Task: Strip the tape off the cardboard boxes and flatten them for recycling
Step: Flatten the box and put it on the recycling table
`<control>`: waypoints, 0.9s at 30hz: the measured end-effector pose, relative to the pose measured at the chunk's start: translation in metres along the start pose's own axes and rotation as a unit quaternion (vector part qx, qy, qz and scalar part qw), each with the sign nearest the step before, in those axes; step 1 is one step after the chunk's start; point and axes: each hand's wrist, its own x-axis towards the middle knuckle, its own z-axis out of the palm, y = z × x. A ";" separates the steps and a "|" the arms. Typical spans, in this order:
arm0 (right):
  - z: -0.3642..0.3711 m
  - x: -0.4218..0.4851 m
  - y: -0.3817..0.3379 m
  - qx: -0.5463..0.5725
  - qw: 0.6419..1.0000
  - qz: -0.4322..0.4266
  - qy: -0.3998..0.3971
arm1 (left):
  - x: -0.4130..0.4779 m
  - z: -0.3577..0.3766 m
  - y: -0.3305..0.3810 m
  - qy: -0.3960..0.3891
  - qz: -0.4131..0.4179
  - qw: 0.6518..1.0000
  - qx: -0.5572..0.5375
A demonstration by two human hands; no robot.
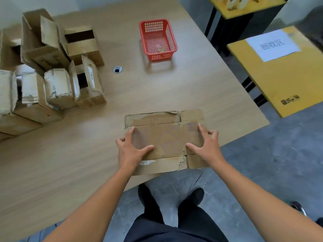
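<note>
Head: flattened box (166,137) under both hands (132,149).

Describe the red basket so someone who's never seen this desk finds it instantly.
Start at the light wooden table. Toward its far side, right of the heap of brown cardboard boxes and beyond the round metal cable hole, stands a rectangular red plastic lattice basket. It is the only red, perforated thing there; its neighbours are brown cardboard or wood.
</note>
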 end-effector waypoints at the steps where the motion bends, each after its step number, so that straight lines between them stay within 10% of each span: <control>1: -0.021 0.000 0.009 0.002 1.000 0.008 0.007 | -0.004 0.012 0.019 -0.008 0.011 1.000 -0.002; 14: -0.281 -0.045 0.153 -0.041 0.976 0.058 0.206 | -0.098 0.192 0.262 -0.056 0.229 0.972 0.014; 27: -0.392 -0.083 0.259 0.016 0.934 0.131 0.332 | -0.158 0.307 0.395 -0.131 0.352 0.926 0.046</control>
